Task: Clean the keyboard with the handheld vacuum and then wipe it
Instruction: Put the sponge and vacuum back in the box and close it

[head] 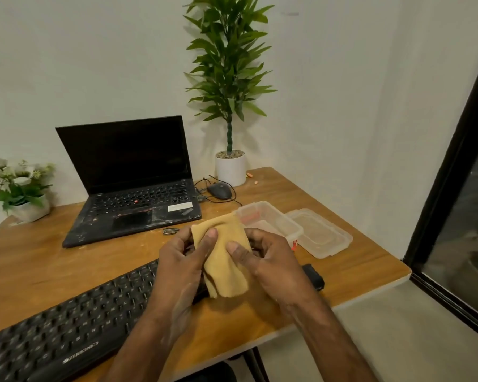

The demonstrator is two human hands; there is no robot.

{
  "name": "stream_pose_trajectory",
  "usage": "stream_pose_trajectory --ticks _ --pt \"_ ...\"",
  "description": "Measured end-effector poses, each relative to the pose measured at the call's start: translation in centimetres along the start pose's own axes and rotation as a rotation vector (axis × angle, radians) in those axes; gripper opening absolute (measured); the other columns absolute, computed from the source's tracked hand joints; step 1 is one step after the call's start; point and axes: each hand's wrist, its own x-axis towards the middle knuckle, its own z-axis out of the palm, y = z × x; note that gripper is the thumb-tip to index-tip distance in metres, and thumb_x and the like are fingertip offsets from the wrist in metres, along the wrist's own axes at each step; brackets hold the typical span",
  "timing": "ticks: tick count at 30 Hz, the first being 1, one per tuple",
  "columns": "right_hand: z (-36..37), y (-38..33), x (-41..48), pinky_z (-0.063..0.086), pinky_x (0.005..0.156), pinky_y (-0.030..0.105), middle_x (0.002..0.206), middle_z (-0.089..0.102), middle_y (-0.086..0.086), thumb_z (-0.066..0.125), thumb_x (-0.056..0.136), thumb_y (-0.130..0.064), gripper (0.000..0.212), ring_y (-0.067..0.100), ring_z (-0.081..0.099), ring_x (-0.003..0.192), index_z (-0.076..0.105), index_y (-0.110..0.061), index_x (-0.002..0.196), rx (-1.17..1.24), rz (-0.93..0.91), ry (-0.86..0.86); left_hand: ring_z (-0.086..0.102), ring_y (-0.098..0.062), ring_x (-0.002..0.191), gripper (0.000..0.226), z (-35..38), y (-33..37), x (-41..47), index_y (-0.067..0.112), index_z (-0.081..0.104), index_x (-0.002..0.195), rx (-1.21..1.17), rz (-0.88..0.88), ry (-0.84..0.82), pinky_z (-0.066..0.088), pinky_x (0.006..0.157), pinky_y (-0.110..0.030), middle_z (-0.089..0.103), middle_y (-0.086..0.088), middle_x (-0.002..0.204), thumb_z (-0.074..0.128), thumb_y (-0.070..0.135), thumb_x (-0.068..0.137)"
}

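Fingers (210, 238) of both hands are curled on the yellow cloth (224, 260). Your left hand (180, 260) and right hand (273, 257) each pin it with a thumb on top; the other fingers sit behind it, mostly hidden. The cloth hangs bunched above the right end of the keyboard (75, 323), which lies diagonally at the near edge of the wooden table (39, 266).

Looks like the wipe step. The black object (313, 277) just past your right hand may be the vacuum, can't confirm.

Advice:
- Fold the cloth into a flat pad, not a wad, so loose corners don't snag keycaps.
- Steady the keyboard with one hand.
- Wipe along the rows with light pressure, then do the frame and front edge.

Readable text: "ZEBRONICS" in white on the keyboard's front lip. Key legends are too blurred. The white sticker on the laptop (133, 183) palmrest is unreadable.
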Motion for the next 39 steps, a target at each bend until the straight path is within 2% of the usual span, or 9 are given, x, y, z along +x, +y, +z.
stream_pose_trajectory --ticks 4,7,12,17,22,27,31,34,39 --pt "-0.8 -0.4 0.4 0.059 0.085 0.033 0.106 0.073 -0.010 0.064 0.093 -0.030 0.026 0.007 0.069 0.097 0.066 -0.026 0.119 -0.002 -0.011 -0.043 0.075 -0.025 0.086 0.028 1.8 -0.7 1.2 0.015 0.066 0.115 -0.003 0.029 0.033 0.062 0.062 -0.035 0.076 -0.008 0.098 0.070 0.022 0.089" --pt "-2.3 -0.8 2.6 0.060 0.070 0.030 0.101 0.074 -0.005 0.059 0.098 -0.026 0.020 0.012 0.072 0.089 0.066 -0.023 0.116 -0.062 -0.019 0.020 0.075 -0.022 0.088 0.037 2.9 -0.6 2.9 0.016 0.062 0.116 0.063 0.031 -0.030 0.062 0.067 -0.035 0.075 -0.005 0.102 0.075 0.023 0.082" --pt "-5.4 -1.5 8.1 0.061 0.075 0.039 0.110 0.065 -0.004 0.064 0.094 -0.028 0.025 0.017 0.067 0.096 0.054 -0.027 0.117 -0.284 0.028 0.087 0.074 -0.020 0.070 0.048 4.5 -0.9 7.6 0.007 0.052 0.126 0.238 -0.020 -0.051 0.058 0.050 -0.028 0.071 -0.012 0.088 0.077 0.013 0.086" --pt "-6.6 -0.5 11.9 0.055 0.071 0.032 0.111 0.062 0.000 0.065 0.093 -0.028 0.026 0.017 0.063 0.095 0.055 -0.019 0.116 -0.538 0.117 0.096 0.070 -0.022 0.085 0.062 5.8 -3.1 12.4 0.017 0.043 0.126 0.809 0.120 0.079 0.060 0.076 -0.046 0.070 -0.005 0.097 0.082 0.034 0.081" --pt "-6.4 1.8 13.3 0.052 0.087 0.035 0.117 0.065 0.008 0.065 0.092 -0.026 0.030 0.023 0.062 0.104 0.059 -0.014 0.119 -0.842 0.139 0.101 0.068 -0.019 0.097 0.061 6.7 -4.9 13.5 0.025 0.042 0.129 1.188 0.197 0.049 0.056 0.073 -0.035 0.070 0.002 0.106 0.078 0.044 0.083" --pt "-5.4 2.6 13.2 0.049 0.085 0.034 0.120 0.062 0.012 0.063 0.091 -0.020 0.034 0.029 0.060 0.109 0.054 -0.008 0.122 -1.081 0.103 0.077 0.065 -0.019 0.104 0.055 7.6 -5.4 13.4 0.025 0.039 0.134 1.487 0.312 0.010 0.049 0.073 -0.031 0.068 0.001 0.113 0.067 0.046 0.091" --pt "-4.9 2.5 12.6 0.049 0.084 0.035 0.123 0.058 0.016 0.058 0.090 -0.005 0.043 0.032 0.059 0.113 0.041 -0.003 0.130 -1.250 0.108 0.053 0.044 -0.019 0.126 0.046 7.6 -5.6 12.9 0.022 0.046 0.137 1.612 0.374 0.016 0.052 0.088 -0.031 0.044 -0.003 0.138 0.054 0.046 0.098" --pt "-4.6 2.0 12.0 0.050 0.084 0.035 0.122 0.059 0.014 0.060 0.090 -0.008 0.042 0.030 0.060 0.112 0.044 -0.007 0.129 -1.327 0.069 0.029 0.036 -0.021 0.136 0.041 7.3 -6.2 12.6 0.020 0.054 0.134 1.631 0.308 -0.019 0.051 0.094 -0.035 0.031 -0.008 0.154 0.041 0.043 0.102" --pt "-4.3 1.5 11.1 0.047 0.079 0.032 0.118 0.060 0.010 0.062 0.090 -0.012 0.033 0.027 0.058 0.109 0.054 -0.012 0.122 -1.441 -0.064 0.036 0.047 -0.019 0.125 0.042 6.8 -7.2 12.2 0.016 0.048 0.136 1.524 0.266 -0.058 0.051 0.094 -0.037 0.044 -0.004 0.143 0.031 0.041 0.105"
